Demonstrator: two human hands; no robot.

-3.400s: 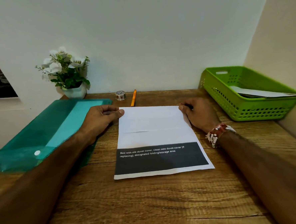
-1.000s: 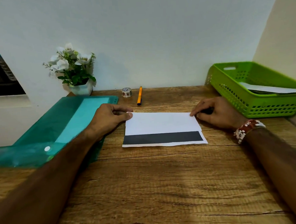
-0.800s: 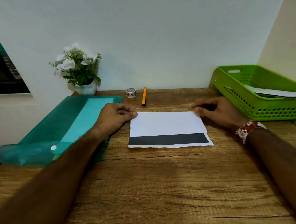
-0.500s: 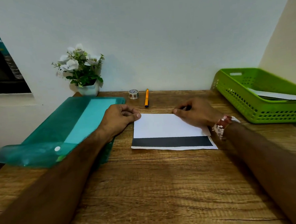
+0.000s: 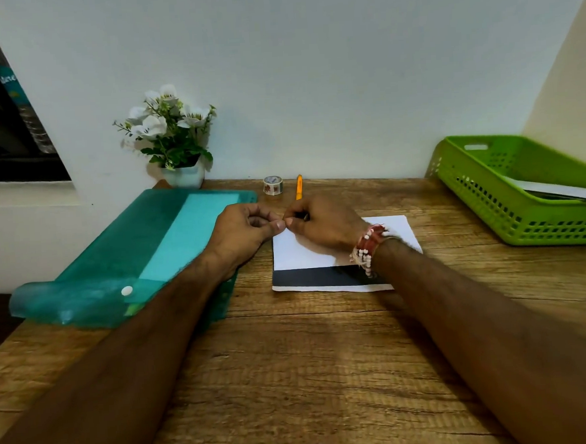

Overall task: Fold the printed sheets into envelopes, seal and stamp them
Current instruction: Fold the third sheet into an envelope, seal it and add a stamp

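The right hand has been travelling leftward along the far fold and is now meeting the left hand at the far-left corner of the folded white paper sheet with a dark printed band. The sheet is lying flat on the grained brown wooden table, with its dark band facing the person. A red-and-white beaded bracelet is sitting on the right wrist.

Both hands are working with fingers curled. The left thumb and forefinger are pinching the corner, and the right thumb and forefinger appear to be nipping the crease just beside them. To sharpen the fold, the pinch should be running the full edge under even pressure while the layers are being kept square; thin paper is likely creasing readily but skewing easily.

Left of the sheet, a translucent teal plastic folder with a white snap button is lying open. Farther back, a small patterned tape roll and an orange pen are lying near the wall. A white pot of white flowers is standing far left, and a lime-green perforated plastic basket is holding more white paper at far right
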